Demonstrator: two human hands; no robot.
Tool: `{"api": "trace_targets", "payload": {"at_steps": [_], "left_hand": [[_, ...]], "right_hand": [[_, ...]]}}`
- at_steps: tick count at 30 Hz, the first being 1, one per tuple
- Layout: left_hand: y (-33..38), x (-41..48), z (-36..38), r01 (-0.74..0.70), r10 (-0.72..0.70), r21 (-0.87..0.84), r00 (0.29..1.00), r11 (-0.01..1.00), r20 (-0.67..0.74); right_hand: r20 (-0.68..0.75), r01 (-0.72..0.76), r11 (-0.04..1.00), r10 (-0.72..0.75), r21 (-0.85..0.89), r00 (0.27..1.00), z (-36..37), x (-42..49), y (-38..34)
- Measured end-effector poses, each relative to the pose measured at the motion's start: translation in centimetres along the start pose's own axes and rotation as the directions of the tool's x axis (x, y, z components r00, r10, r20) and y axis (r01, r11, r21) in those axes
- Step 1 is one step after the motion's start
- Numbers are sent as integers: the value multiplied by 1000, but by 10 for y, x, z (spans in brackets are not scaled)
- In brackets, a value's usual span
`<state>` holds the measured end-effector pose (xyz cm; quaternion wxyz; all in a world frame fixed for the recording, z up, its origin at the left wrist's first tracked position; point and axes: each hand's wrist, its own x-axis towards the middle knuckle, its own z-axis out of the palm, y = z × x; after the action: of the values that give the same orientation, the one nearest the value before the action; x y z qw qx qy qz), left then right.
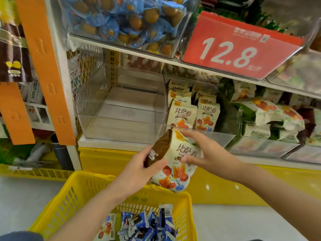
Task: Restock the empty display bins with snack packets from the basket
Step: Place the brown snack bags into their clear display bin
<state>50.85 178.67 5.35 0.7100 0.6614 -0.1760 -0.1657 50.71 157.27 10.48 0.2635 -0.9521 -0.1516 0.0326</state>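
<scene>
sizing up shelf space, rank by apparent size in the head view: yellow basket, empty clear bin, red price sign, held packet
yellow basket (nearest the camera, so unsure)
empty clear bin and red price sign look alike
held packet smallest

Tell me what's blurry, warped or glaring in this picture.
Head view: the right hand is motion-blurred over the packet; the orange upright leans, likely from wide-lens distortion; small glare spots sit on the yellow base; the price sign reads sharp.

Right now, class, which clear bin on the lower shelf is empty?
The leftmost bin, beside the orange post; its right-hand neighbour holds cream packets.
</scene>
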Motion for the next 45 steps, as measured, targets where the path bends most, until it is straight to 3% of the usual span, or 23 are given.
{"api": "trace_targets", "payload": {"at_steps": [7,12,17,20,23,28,32,37,42,45], "left_hand": [[5,8,24,-134,112,270,989,954,95],[29,52,53,-276,226,432,960,859,163],[41,106,63,-336,420,685,906,647,48],[24,126,57,-239,349,866,934,438,81],[0,130,56,-205,352,942,930,265,104],[-13,133,53,-240,436,925,895,293,94],[-16,135,53,-241,451,918,889,314,80],[-18,138,52,-231,455,923,888,306,71],[-18,137,53,-224,454,925,889,308,65],[-18,136,54,-218,443,924,894,316,60]], "right_hand": [[-61,-4,996,9,86,998,0,-36,14],[-311,-81,995,97,64,946,-26,-51,22],[-613,-258,945,85,-200,785,-83,-45,41],[-674,-342,894,63,-291,736,-105,-23,56],[-623,-444,788,100,-427,775,-106,11,67],[-349,-385,574,177,-723,920,-86,52,86],[-246,-356,646,259,-675,934,-78,75,102],[-226,-280,715,174,-641,959,-77,92,119],[-162,-274,763,222,-585,962,-79,94,124],[-196,-280,777,203,-564,959,-78,88,119]]}}
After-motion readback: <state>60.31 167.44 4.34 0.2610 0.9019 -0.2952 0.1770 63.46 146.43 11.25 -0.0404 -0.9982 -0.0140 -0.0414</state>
